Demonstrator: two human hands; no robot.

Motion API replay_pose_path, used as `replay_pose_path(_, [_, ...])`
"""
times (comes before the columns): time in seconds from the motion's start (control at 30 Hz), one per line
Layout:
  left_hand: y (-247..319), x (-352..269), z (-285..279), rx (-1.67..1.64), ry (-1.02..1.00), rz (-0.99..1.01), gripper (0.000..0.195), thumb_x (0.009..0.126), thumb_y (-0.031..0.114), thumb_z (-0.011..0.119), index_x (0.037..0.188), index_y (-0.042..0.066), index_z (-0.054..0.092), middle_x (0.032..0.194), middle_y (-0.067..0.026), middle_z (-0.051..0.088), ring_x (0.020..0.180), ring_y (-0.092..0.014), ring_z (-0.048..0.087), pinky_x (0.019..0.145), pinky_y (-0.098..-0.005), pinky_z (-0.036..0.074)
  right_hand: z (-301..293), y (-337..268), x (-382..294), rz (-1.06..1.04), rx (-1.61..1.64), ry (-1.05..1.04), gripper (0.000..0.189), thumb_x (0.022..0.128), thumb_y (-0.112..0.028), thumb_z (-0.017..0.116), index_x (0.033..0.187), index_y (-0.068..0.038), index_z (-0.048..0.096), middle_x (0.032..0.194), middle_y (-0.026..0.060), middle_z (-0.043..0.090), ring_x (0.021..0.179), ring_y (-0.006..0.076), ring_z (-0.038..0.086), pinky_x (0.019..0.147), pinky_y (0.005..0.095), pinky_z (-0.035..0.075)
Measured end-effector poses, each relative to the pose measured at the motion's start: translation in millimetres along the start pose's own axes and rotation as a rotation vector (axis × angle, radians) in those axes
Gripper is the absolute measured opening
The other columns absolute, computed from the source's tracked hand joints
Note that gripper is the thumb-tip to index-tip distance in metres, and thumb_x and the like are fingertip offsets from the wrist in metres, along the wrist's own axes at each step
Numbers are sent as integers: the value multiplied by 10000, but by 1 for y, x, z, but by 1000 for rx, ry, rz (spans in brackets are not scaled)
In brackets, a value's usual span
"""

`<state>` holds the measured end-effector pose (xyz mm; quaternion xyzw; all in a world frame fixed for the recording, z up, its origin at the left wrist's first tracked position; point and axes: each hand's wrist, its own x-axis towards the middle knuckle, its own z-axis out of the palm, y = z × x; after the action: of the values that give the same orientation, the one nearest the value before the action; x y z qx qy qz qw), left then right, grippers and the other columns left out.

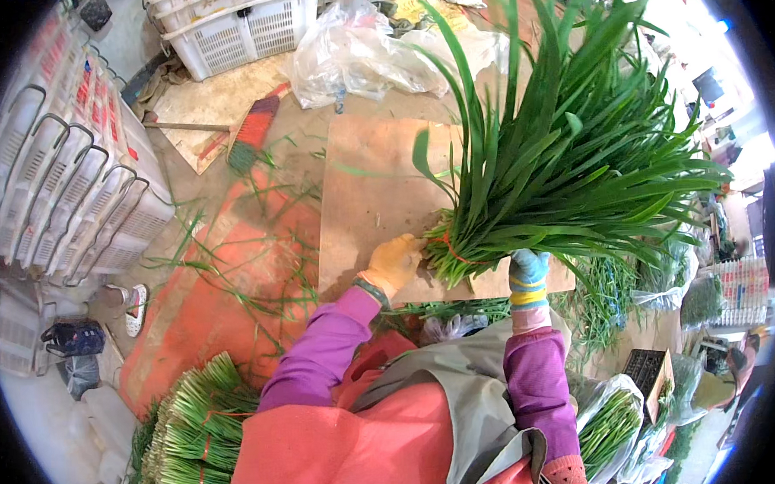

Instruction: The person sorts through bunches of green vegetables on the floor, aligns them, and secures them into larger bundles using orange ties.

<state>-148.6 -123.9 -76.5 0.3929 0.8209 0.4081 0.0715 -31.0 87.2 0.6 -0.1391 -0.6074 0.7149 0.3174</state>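
A large bunch of flat-leaved greens, likely garlic chives (553, 163), fans out over a wooden board (365, 178) in front of me. An orange tie (452, 247) circles its stems close to the pale cut ends. My left hand (393, 262), in a tan-orange glove, is at those ends, its fingertips against the stems; how far the fingers close is hard to see. On the near side, my right hand (528, 273), in a blue and yellow glove, grips the bunch below the tie's leafy side. Leaves partly hide its fingers.
Tied bunches (198, 438) are piled at my lower left. Loose leaves litter an orange mat (233, 274). A broom (253, 131), stacked white plastic crates (73, 165) and clear plastic bags (366, 55) stand beyond. Bagged greens (609, 420) lie at right; a person's shoe (137, 310) shows left.
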Motion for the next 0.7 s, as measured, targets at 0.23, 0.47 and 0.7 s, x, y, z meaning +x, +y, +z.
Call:
replay_pose_path(0.23, [-2, -13, 13, -431, 330, -260, 247, 779, 230, 600, 973, 76, 612, 858, -104, 618, 792, -293, 603, 697, -377, 479, 7, -8, -3, 23, 49, 19, 277, 670, 8, 665, 942, -29, 629, 940, 60, 639, 855, 186, 601, 797, 321, 485])
replay_pose_path(0.47, [22, -21, 8, -193, 120, -191, 287, 730, 269, 624, 952, 88, 605, 892, -114, 587, 794, -319, 593, 699, -412, 477, -11, 10, -3, 0, -40, 17, 238, 693, 14, 671, 929, -2, 649, 916, 68, 654, 837, 178, 609, 757, 304, 494])
replay_pose_path(0.7, [38, -7, 12, 92, 43, -142, 277, 671, 255, 621, 887, 82, 597, 820, -110, 592, 726, -328, 588, 633, -420, 477, -30, 36, -3, -273, -467, -34, 238, 683, -40, 695, 919, -64, 668, 909, 91, 647, 837, 222, 611, 735, 315, 491])
